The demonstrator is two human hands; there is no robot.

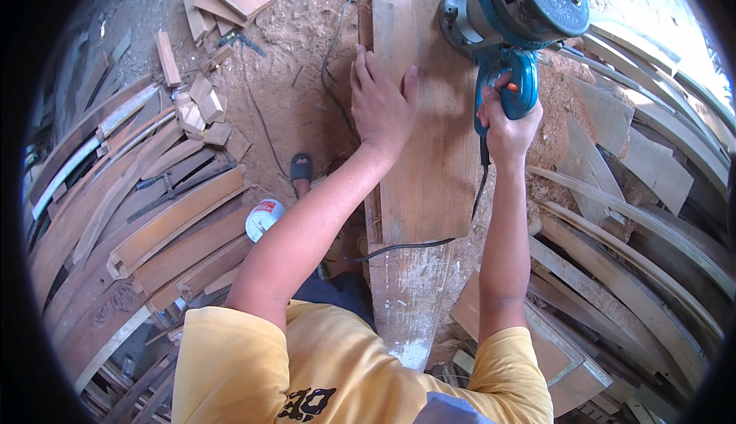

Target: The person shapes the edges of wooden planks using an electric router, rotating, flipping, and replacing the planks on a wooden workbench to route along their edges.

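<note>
My right hand (512, 121) is closed round the rear handle of a teal power router (529, 10), near an orange button. The router's round metal base rests at the right edge of a brown wooden board (425, 171), toward its far end. My left hand (381, 102) lies on the board's left edge, fingers stretched out and thumb apart on the top face. A black power cord (414, 248) runs from the router's handle down and across the near end of the board. The router's bit is hidden.
Beneath the board is a long, whitish, worn bench plank (410, 301). Stacked timber (184, 221) fills the left, and curved boards (636, 271) lie on the right. Wood offcuts (201, 110), a white tub (264, 218) and a thin cable (330, 64) are on the dusty ground at left.
</note>
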